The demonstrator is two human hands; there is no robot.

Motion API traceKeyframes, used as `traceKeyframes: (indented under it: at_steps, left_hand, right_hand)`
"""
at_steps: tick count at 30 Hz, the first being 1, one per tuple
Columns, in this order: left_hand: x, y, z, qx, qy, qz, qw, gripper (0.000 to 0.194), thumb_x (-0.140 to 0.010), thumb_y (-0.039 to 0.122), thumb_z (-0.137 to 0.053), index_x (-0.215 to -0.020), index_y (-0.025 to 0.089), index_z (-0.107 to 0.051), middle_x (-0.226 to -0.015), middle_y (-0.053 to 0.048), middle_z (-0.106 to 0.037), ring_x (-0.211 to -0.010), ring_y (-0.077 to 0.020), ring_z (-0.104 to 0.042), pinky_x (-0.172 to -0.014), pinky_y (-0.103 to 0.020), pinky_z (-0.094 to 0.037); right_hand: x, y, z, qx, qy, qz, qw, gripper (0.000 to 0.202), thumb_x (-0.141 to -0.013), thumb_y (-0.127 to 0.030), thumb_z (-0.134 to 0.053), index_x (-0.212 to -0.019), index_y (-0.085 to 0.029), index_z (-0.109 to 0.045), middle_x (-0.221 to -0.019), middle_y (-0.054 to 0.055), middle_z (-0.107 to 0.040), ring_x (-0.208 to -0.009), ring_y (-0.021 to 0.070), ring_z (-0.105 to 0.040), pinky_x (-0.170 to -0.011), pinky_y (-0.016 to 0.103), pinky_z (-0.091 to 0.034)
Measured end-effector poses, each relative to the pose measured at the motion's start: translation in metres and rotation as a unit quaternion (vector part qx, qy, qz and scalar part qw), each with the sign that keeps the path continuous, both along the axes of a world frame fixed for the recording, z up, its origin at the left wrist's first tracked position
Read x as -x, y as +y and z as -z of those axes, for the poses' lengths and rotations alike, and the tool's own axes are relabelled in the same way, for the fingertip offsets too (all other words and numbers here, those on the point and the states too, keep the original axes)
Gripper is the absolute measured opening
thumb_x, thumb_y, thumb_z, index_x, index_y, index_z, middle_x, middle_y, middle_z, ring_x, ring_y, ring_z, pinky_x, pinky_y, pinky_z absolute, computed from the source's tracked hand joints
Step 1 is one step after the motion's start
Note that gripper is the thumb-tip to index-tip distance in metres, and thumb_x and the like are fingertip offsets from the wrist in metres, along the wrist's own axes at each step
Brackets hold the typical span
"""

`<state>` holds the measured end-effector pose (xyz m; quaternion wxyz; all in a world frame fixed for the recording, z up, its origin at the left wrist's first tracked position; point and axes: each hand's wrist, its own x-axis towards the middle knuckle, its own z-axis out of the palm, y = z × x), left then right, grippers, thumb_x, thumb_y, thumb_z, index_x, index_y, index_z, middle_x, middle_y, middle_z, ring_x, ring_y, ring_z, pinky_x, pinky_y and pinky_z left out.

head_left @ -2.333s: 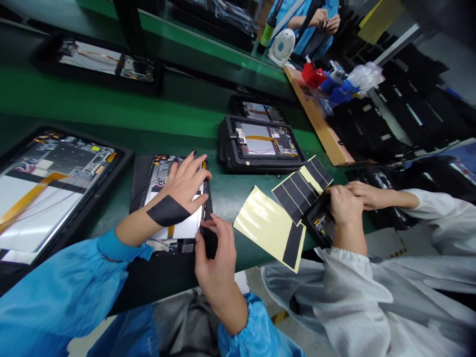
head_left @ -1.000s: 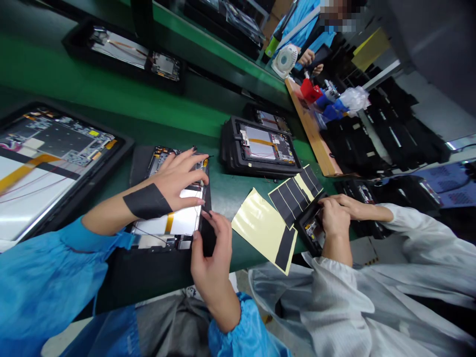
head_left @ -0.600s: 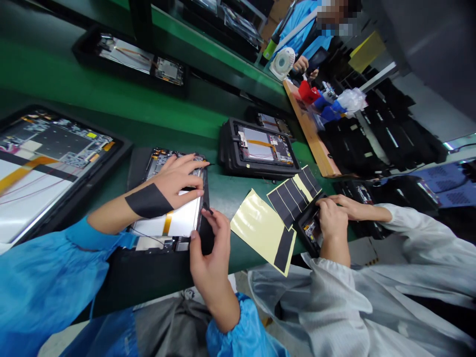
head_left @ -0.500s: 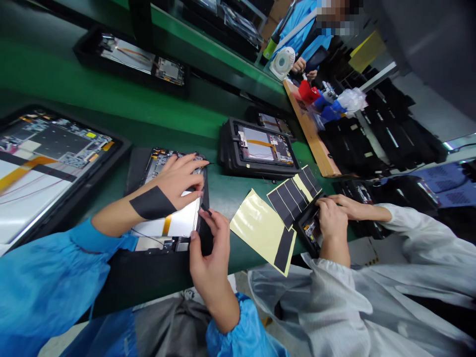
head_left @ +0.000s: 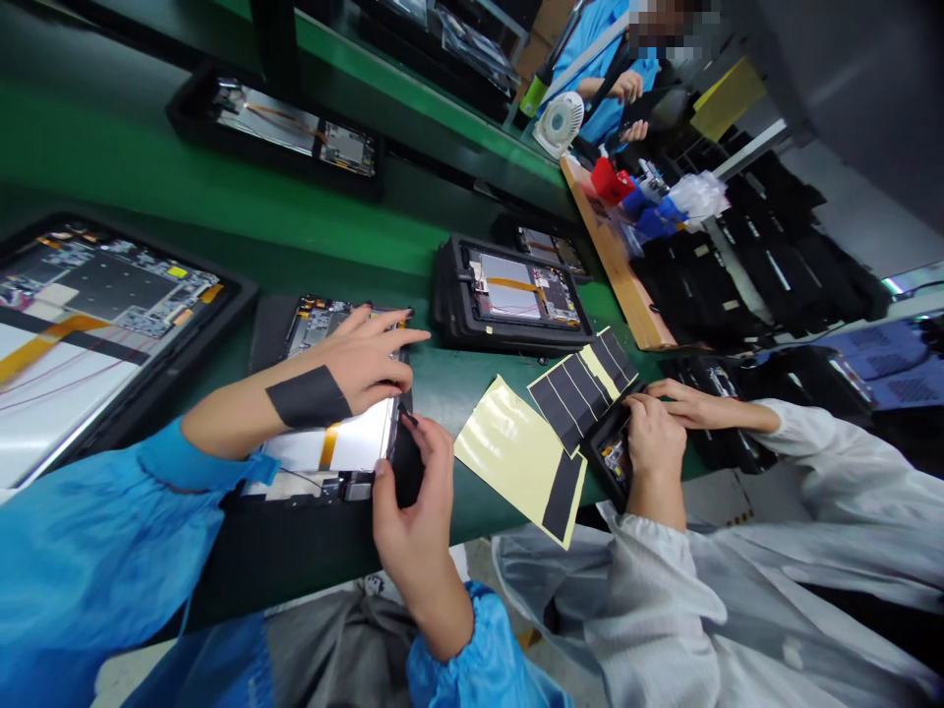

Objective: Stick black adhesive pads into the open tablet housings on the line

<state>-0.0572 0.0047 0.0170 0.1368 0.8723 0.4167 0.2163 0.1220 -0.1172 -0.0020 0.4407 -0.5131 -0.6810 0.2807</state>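
Note:
Lying before me is an opened tablet with its back off, showing a silvery battery, circuit boards and an orange ribbon cable. My left hand reaches over its upper part, fingers spread, thumb side near the tablet's right edge. A black adhesive patch sticks to the back of that hand at the wrist. At the same edge is my right hand, thumb and forefinger apart, their tips at the frame. Whether a small piece lies under those fingertips is hard to see.
Right of me lie a yellow backing sheet and a sheet of black adhesive pieces. More opened tablets sit in black trays, also at left. A co-worker's hands work close at right; another person stands beyond a fan.
My left hand has shifted slightly right and its fingers have moved over the tablet's edge. My right hand stays almost in place. The far person's hands have risen with a dark panel.

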Motion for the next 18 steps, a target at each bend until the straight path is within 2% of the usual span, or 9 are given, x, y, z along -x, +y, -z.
traceKeyframes:
  at_steps: [4,7,11,15,18]
  left_hand:
    - [-0.003,0.009,-0.006,0.006,0.027,0.068,0.997,0.022,-0.088,0.018,-0.057,-0.075,0.024,-0.073,-0.154,-0.002,-0.058,-0.155,-0.0358,-0.035,-0.124,-0.071,-0.021]
    - [-0.005,0.01,-0.005,0.01,0.026,0.061,0.998,0.032,-0.094,0.024,-0.046,-0.075,0.023,-0.072,-0.151,-0.001,-0.061,-0.153,-0.0307,-0.039,-0.125,-0.063,-0.028]
    - [-0.005,0.006,0.001,0.015,0.014,0.048,0.999,0.047,-0.097,0.036,-0.031,-0.081,0.019,-0.072,-0.148,0.002,-0.062,-0.15,-0.0287,-0.042,-0.123,-0.055,-0.032]
    - [-0.003,0.007,0.003,0.009,0.01,0.053,0.999,0.035,-0.097,0.03,-0.037,-0.079,0.023,-0.066,-0.144,-0.001,-0.067,-0.149,-0.0245,-0.045,-0.126,-0.053,-0.032]
    - [0.001,0.015,-0.002,0.021,0.02,0.084,0.996,0.026,-0.094,0.028,-0.043,-0.079,0.023,-0.064,-0.144,-0.001,-0.067,-0.15,-0.024,-0.044,-0.129,-0.051,-0.027]
  right_hand:
    - [-0.001,0.001,0.002,0.004,0.015,-0.005,1.0,0.05,-0.098,-0.015,-0.056,-0.146,-0.024,-0.045,-0.139,0.015,-0.058,-0.131,0.0256,-0.061,-0.114,0.049,-0.053]
    - [-0.001,0.001,0.003,0.012,0.023,-0.001,1.0,0.049,-0.099,-0.015,-0.055,-0.146,-0.024,-0.045,-0.139,0.015,-0.058,-0.132,0.0257,-0.061,-0.114,0.049,-0.052]
    - [-0.001,0.002,0.006,0.009,0.03,-0.009,0.999,0.049,-0.1,-0.016,-0.054,-0.147,-0.025,-0.044,-0.141,0.016,-0.057,-0.134,0.0276,-0.062,-0.113,0.052,-0.053]
    - [0.001,0.003,0.006,0.005,0.04,-0.024,0.999,0.049,-0.101,-0.016,-0.052,-0.147,-0.027,-0.043,-0.14,0.016,-0.059,-0.132,0.0309,-0.065,-0.111,0.055,-0.056]
    - [0.001,0.004,0.006,0.001,0.053,-0.023,0.998,0.05,-0.102,-0.016,-0.05,-0.149,-0.032,-0.043,-0.139,0.015,-0.061,-0.131,0.0305,-0.067,-0.111,0.05,-0.057]
